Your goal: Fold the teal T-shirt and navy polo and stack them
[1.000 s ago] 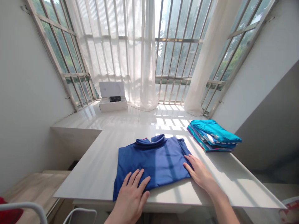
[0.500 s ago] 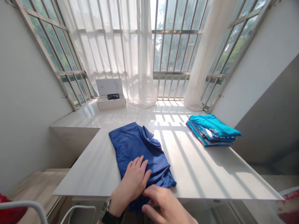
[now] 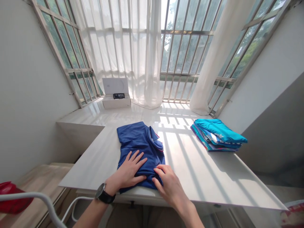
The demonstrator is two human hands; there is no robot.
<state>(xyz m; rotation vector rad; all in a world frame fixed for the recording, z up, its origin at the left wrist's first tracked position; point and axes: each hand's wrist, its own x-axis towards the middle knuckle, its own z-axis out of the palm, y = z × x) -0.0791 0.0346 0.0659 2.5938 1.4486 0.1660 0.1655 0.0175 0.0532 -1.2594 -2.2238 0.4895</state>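
Observation:
A navy blue polo shirt [image 3: 136,139], partly folded, lies on the white table with its collar toward the far right. My left hand [image 3: 130,167] presses flat on its lower part, fingers spread, a dark watch on the wrist. At the shirt's lower right edge is my right hand [image 3: 168,182], its fingers and thumb curled around a bit of the cloth. The fabric is creased between the two hands, and the left palm hides some of it.
A stack of folded clothes [image 3: 218,136], turquoise on top, sits at the table's right side. On the ledge by the window stands an open white box [image 3: 116,102] with a black object in it. A white curved tube [image 3: 35,196] and a red item [image 3: 14,198] are at lower left.
The sleeve side that stuck out at lower right is now turned in, and the part hanging off the front edge lies on the table. My right hand moved up onto the shirt; the left spread out.

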